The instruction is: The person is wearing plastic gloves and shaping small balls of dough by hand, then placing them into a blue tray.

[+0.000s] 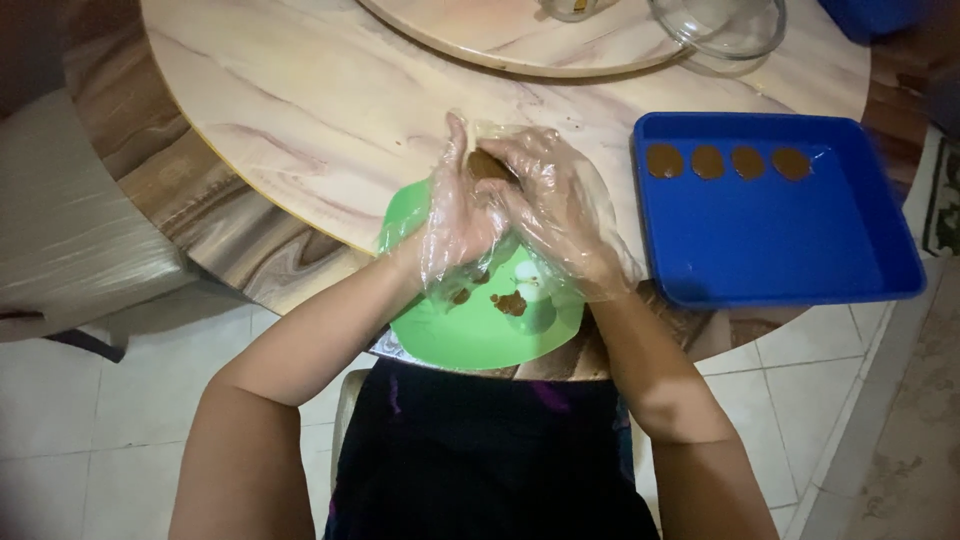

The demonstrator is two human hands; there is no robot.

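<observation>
A brown dough lump (pixel 488 165) sits pressed between the gloved left hand (pixel 458 215) and right hand (pixel 560 205), left of the blue tray (pixel 790 250), which already holds four flattened brown patties (pixel 728 162) along its far edge with much room left.

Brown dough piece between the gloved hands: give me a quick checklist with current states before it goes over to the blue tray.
1. Dough piece pressed between left hand and right hand: ok.
2. Clear plastic gloves on both hands: ok; whether they are intact, cannot tell.
3. Free space in the blue tray: ok; four brown discs fill only the far row.
4. Tray fully on the marble table: not ok; its near edge overhangs the rim.
5. Green plate clean: not ok; brown smears on it.
6. Piece's shape finished: cannot tell, hands cover it.
</observation>
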